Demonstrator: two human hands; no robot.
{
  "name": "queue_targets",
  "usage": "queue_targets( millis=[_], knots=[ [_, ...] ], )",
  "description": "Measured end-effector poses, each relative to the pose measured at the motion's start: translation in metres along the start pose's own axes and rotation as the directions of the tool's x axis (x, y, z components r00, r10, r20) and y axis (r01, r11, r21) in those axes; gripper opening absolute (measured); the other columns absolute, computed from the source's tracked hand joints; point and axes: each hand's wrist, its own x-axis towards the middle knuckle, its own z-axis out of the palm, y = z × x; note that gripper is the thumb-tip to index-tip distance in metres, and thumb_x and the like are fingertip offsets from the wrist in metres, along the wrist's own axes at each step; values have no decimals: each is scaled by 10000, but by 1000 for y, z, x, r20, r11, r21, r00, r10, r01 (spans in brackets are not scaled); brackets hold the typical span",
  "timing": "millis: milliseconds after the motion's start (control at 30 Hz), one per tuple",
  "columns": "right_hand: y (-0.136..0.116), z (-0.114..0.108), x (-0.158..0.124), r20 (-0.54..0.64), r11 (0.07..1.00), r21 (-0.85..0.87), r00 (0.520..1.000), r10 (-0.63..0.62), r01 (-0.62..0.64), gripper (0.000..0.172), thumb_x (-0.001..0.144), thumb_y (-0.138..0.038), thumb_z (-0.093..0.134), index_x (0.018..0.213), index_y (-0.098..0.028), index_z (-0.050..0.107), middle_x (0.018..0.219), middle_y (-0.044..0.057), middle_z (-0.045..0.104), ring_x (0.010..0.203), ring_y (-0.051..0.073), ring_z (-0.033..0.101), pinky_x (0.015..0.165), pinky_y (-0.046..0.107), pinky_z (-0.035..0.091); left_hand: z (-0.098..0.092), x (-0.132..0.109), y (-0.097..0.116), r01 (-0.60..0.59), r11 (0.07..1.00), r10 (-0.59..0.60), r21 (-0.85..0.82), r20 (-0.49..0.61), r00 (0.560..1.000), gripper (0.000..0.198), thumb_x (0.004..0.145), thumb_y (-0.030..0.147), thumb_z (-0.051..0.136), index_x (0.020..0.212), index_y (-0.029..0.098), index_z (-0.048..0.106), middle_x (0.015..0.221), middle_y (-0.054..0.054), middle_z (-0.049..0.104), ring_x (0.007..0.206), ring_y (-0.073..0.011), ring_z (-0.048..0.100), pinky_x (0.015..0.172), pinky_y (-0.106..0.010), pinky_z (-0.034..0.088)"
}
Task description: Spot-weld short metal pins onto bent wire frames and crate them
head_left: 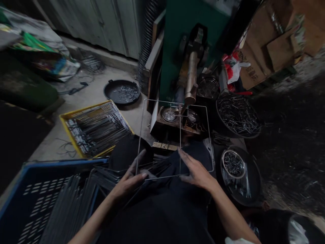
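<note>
Your left hand (129, 181) and right hand (196, 173) pinch one thin rectangular wire frame (180, 135); two black round pans (255, 130) beside it hold short metal pins, and one yellow plastic crate (64, 117) holds wire rods.

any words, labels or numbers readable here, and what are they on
Cardboard box, upper right: dark printed characters on its side, too blurred to read.
Green and coloured bags, upper left: printed patches, too blurred to read.
Nothing readable on the wire frame held by the left hand and right hand, nor on the green machine.
</note>
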Motion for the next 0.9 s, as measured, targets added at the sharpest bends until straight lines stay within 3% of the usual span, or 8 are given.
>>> queue_targets(
  millis=[467,733,900],
  knots=[
    [1,-4,-1,-9,1000,5,1000,12,-12,1132,751,-109,740,1609,-348,42,1667,44,191,1513,236,266,1226,443,305,5,7,2,-29,996,26,89,35,999,1102,737,310,825,1604,280,147,811,-71,745,714,-272,712,718,-344,547],
    [-4,-12,6,-7,1000,31,1000,-1,1,1129,751,-90,730,1609,-342,40,1668,47,185,1511,246,269,1223,441,309,4,13,0,-32,999,33,-14,93,995,1054,761,289,824,1596,298,181,774,-65,735,668,-256,700,682,-338,544],
    [-2,-10,3,-12,999,45,1000,-5,5,1112,762,-91,716,1609,-340,40,1668,34,189,1514,232,262,1227,429,296,7,9,1,-49,999,47,11,136,990,1020,816,301,777,1603,284,128,762,-67,728,678,-245,696,664,-323,550]
  ],
)
